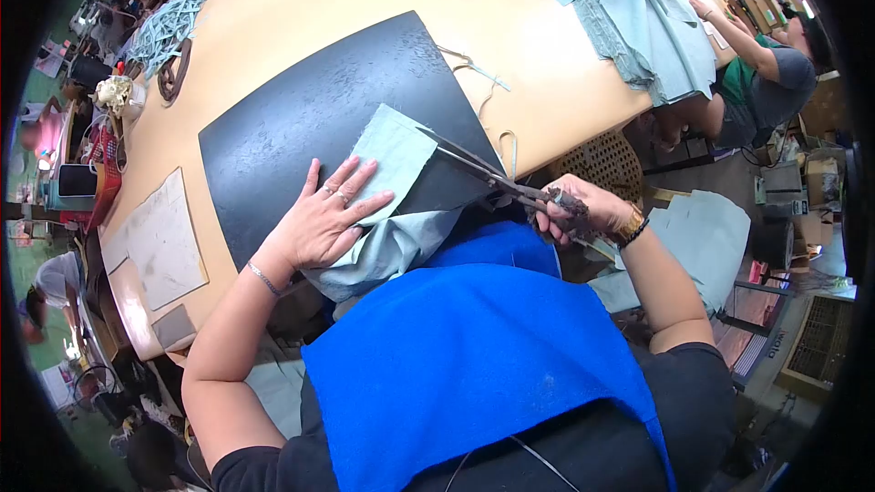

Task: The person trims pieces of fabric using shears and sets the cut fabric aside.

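The left hand (328,210) lies palm down with its fingers spread on the cloth (395,148), seemingly to keep it flat and stop it slipping. The cloth's far end lies smooth on the black mat (319,100), which gives it a firm base on the worktop (538,32); the rest bunches near the mat's near edge. The right hand (588,205) is closed around the handles of the scissors (512,186), angled so that the blades, seemingly slightly apart, meet the cloth's right edge.
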Tool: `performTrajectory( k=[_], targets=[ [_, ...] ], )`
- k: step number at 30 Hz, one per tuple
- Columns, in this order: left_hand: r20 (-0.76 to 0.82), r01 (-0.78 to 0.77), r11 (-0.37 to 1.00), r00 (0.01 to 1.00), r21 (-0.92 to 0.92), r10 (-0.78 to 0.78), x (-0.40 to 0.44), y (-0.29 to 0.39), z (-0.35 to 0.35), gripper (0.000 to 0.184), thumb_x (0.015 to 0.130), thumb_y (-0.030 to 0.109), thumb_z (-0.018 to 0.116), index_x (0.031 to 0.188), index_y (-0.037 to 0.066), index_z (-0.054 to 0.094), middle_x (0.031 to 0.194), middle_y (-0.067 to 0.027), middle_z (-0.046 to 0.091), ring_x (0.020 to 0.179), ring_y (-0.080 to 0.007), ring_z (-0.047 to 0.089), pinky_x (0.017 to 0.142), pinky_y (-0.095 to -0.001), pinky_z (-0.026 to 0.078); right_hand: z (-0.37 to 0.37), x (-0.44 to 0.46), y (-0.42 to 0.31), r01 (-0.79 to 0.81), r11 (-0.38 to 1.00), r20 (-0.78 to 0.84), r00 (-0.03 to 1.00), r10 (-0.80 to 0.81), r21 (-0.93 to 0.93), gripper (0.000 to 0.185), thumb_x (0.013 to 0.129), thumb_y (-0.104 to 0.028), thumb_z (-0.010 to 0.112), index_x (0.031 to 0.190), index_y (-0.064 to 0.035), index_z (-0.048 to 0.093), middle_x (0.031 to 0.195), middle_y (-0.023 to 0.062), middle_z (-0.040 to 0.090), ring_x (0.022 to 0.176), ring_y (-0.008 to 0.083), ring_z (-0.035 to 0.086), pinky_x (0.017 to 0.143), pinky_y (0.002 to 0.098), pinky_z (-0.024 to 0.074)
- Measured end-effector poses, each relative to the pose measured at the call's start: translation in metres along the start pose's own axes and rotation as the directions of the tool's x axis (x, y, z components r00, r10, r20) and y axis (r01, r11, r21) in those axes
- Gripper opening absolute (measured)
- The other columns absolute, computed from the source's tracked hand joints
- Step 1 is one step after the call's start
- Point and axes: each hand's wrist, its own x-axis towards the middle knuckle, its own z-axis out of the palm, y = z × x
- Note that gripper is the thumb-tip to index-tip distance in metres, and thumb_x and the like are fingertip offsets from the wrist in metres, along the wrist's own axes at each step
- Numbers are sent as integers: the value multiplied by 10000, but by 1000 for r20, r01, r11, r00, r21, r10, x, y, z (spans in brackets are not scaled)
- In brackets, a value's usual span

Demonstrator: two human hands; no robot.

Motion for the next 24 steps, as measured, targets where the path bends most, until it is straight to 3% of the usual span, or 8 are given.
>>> performTrajectory(
  k=[6,12,18,21,24],
  targets=[
    [-12,4,1000,1000,11,-4,1,1,0,578,836,285,411,1411,333,367,1542,-50,190,1421,-280,160,1106,-595,31,-8,11,-7,-11,991,-3,1000,11,-134,248,817,-249,690,810,-10,623,748,46,637,607,72,598,522,213,512],
    [10,4,1000,1000,-1,-4,2,0,1,614,800,289,415,1413,308,376,1548,-78,166,1427,-299,134,1107,-583,-6,-8,11,-14,13,981,39,999,-6,-191,197,825,-196,672,795,-10,614,728,36,622,601,72,590,527,224,509],
    [-4,3,1000,1000,10,-3,2,0,1,610,800,297,408,1409,311,384,1548,-78,169,1425,-301,142,1108,-579,-3,-5,13,-15,-15,972,-2,1000,15,-236,212,832,-211,672,791,-10,621,721,33,618,606,77,592,529,229,511],
    [-8,8,1000,1000,9,-8,2,1,1,610,799,299,406,1408,314,386,1546,-79,172,1424,-302,148,1110,-576,-5,-6,8,-17,15,958,7,1000,-13,-286,297,868,-312,643,821,-19,644,689,12,605,598,67,578,523,205,494],
    [-8,14,1000,1000,5,-14,2,1,0,608,800,299,404,1407,319,387,1545,-81,176,1423,-304,150,1111,-574,-6,-7,0,-16,-24,966,-15,1000,21,-256,297,872,-309,637,833,-15,648,692,14,606,603,69,580,525,208,496]
  ],
)
